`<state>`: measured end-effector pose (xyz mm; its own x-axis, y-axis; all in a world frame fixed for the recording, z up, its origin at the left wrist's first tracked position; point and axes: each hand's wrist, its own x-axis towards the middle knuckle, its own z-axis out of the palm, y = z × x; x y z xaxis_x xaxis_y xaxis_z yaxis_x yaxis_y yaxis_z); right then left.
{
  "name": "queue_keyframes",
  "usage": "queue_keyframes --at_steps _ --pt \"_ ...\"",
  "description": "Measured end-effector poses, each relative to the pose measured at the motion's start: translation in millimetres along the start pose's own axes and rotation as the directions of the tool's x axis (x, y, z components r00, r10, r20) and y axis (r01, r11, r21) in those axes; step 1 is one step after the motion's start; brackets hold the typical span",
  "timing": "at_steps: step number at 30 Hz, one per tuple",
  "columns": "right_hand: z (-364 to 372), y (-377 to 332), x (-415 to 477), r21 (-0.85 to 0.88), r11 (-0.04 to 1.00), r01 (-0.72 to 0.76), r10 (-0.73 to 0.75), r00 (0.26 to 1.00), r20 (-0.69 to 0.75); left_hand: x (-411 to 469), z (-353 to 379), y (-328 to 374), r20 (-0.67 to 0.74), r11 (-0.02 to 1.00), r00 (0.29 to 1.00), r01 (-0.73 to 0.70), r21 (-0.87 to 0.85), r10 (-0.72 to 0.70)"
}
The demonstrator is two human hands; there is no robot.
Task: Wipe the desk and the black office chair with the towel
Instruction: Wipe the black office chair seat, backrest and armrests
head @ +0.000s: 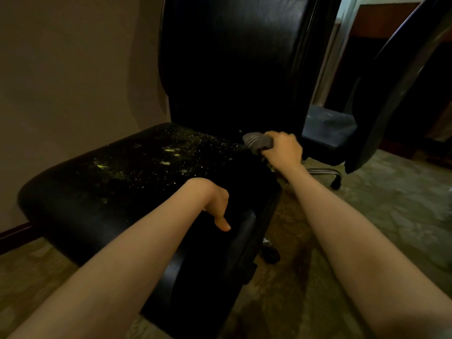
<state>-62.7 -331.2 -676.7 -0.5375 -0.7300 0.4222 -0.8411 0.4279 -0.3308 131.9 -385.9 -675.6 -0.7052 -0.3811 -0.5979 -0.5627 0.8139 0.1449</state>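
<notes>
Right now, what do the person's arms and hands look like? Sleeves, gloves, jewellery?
The left forearm and the right forearm are bare, no sleeves showing. The left hand and the right hand wear no gloves, and no watch or bracelet shows at either wrist. Rings: too dim to tell.

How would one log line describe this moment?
phase: wiping black office chair | right hand: grips towel at back of seat | left hand: on seat edge, fingers hidden | yellowish specks on seat

Black office chair [227,69] speckled yellow-green on seat, grey towel [256,141], mottled green carpet [396,206]
</notes>
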Motion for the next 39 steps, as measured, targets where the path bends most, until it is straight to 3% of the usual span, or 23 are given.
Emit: queue_keyframes --at_steps 4,7,13,24,27,30,34,39 --pt "21 28 14 -0.257 0.952 -0.167 0.204 0.971 0.124 3 -2 -2 0.005 0.999 1.0 -0.014 -0.032 0.015" --pt "28 34 22 -0.222 0.959 -0.175 0.22 0.955 0.201 6 -3 -4 -0.003 0.999 1.0 -0.031 -0.009 0.031" --pt "17 5 6 -0.046 0.999 -0.018 0.032 0.948 0.316 12 -4 -2 0.061 0.996 0.997 0.031 0.081 -0.036" --pt "1 -38 -68 0.171 0.982 0.086 -0.149 0.903 0.402 -10 4 -1 -0.008 0.997 1.0 0.024 0.074 -0.024" --pt "-5 -42 -78 0.257 0.965 0.045 -0.153 0.894 0.42 -20 14 -13 -0.125 0.999 0.992 -0.028 0.021 0.031" --pt "-5 -47 -84 0.287 0.957 -0.049 -0.016 0.975 0.22 -30 39 -28 -0.357 0.995 0.931 -0.091 -0.047 0.069" --pt "15 -69 -92 -0.111 0.994 -0.005 0.023 0.986 0.163 -45 60 -33 -0.579 0.988 0.804 -0.152 0.018 0.135" --pt "11 -69 -97 -0.105 0.994 0.014 0.003 0.987 0.159 -86 78 -63 -0.696 0.944 0.718 -0.233 -0.235 0.003"
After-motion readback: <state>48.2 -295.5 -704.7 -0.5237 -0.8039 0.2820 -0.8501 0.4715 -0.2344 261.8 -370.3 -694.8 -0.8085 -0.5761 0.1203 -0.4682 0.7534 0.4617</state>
